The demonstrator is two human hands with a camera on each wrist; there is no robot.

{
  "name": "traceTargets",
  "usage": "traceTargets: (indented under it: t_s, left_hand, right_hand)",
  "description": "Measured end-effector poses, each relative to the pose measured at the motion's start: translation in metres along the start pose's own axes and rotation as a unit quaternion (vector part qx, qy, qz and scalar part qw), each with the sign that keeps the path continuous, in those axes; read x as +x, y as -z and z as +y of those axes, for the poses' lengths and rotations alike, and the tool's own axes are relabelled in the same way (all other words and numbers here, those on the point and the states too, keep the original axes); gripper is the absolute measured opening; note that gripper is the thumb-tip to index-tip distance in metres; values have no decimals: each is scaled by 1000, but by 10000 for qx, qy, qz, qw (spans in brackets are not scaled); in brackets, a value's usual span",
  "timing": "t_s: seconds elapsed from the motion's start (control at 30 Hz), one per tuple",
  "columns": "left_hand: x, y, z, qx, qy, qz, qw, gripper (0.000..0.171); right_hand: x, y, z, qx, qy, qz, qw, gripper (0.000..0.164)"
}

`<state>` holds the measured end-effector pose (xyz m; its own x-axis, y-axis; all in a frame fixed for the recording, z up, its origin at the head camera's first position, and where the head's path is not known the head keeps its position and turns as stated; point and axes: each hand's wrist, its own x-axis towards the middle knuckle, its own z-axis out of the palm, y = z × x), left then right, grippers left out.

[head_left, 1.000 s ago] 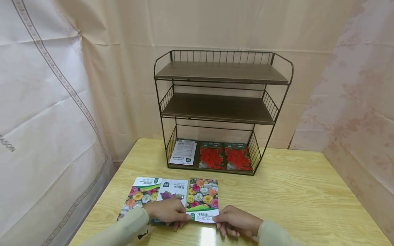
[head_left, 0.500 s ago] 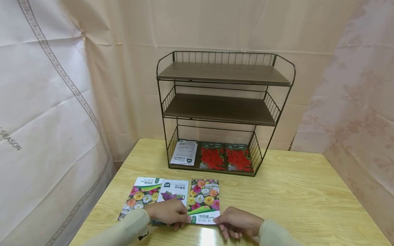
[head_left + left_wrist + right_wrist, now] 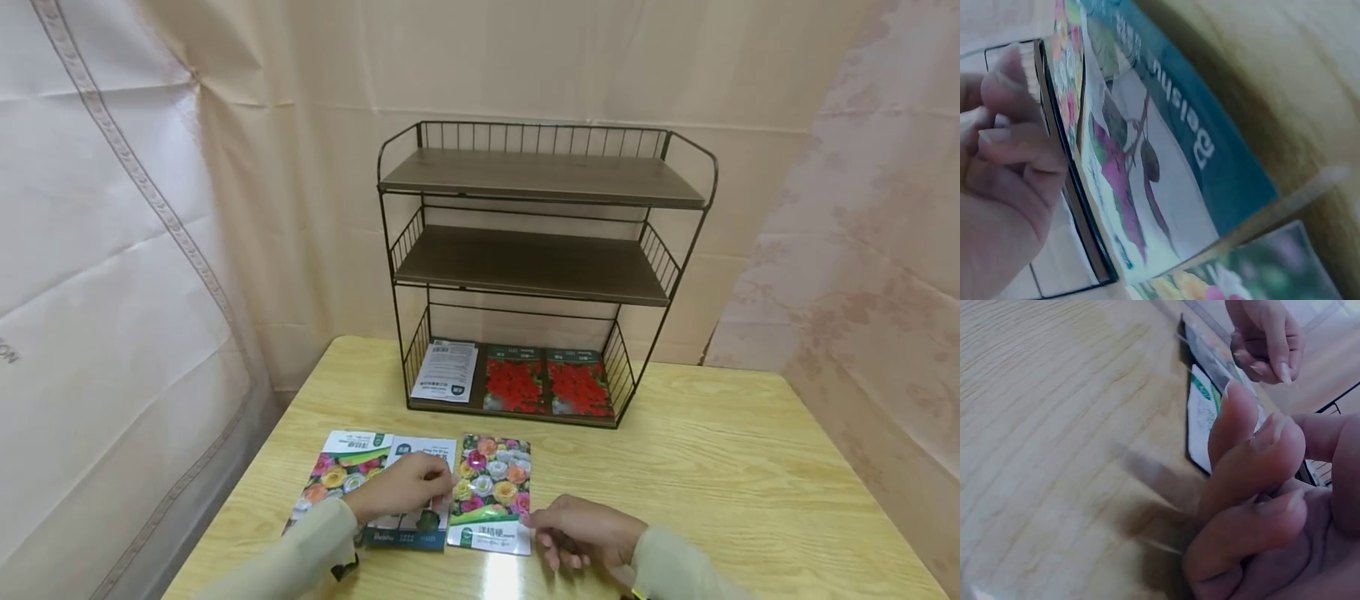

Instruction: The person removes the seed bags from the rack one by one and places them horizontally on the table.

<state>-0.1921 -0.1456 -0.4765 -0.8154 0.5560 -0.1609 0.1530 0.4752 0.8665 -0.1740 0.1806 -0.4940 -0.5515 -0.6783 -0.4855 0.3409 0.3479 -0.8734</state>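
Three seed packets lie side by side near the front of the table: a left flower packet (image 3: 336,481), a middle packet with purple leaves and a teal band (image 3: 405,537), and a right flower packet (image 3: 491,492). Above the middle packet is my left hand (image 3: 405,485), partly covering it; its fingers are loosely bent and hold nothing, as the left wrist view shows beside the purple leaf print (image 3: 1129,169). My right hand (image 3: 588,531) is by the lower right edge of the right packet, fingertips right at that edge. Its fingers curl loosely with nothing between them.
Behind the packets stands a three-tier rack (image 3: 532,262) of dark wire and brown boards. On its bottom tier lie a white text-covered packet (image 3: 446,372) and two red-flower packets (image 3: 513,382). Cloth curtains (image 3: 322,167) hang around the wooden table (image 3: 720,467).
My left hand has let go of the right packet's lower left corner and moved up and left over the middle packet. My right hand has eased off the right packet's corner.
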Motion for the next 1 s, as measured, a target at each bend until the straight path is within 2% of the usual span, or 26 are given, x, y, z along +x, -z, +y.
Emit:
traceTargets:
  t_s: [0.13, 0.23, 0.37, 0.47, 0.57, 0.7, 0.8, 0.97, 1.0]
  left_hand:
    - [4, 11, -5, -551, 370, 570, 9962, 36]
    - [7, 19, -10, -980, 646, 937, 9887, 37]
    - [12, 29, -15, -1297, 939, 1354, 9778, 37]
    - [16, 35, -19, -1500, 1146, 1610, 9687, 35]
    - [21, 42, -21, -1689, 1347, 1769, 9602, 34]
    - [31, 52, -23, -1738, 1434, 1853, 9565, 38]
    - [41, 59, -25, -1944, 1499, 1940, 9498, 39]
    - [56, 68, -27, -2630, 1700, 2106, 9261, 37]
    - [59, 69, -26, -2699, 1714, 2120, 9235, 37]
  right_hand:
    - [6, 2, -11, 327, 198, 175, 9991, 39]
    - [11, 3, -19, 590, 232, 461, 9969, 41]
    - [20, 4, -30, 796, 287, 871, 9926, 44]
    - [29, 5, -39, 883, 371, 974, 9906, 45]
    - [41, 4, -49, 914, 447, 1034, 9894, 46]
    - [58, 3, -61, 960, 468, 1142, 9877, 45]
    - [70, 5, -71, 1013, 443, 1184, 9868, 48]
    - [87, 9, -85, 1035, 362, 1368, 9845, 49]
    - [90, 10, -87, 1027, 367, 1438, 9836, 49]
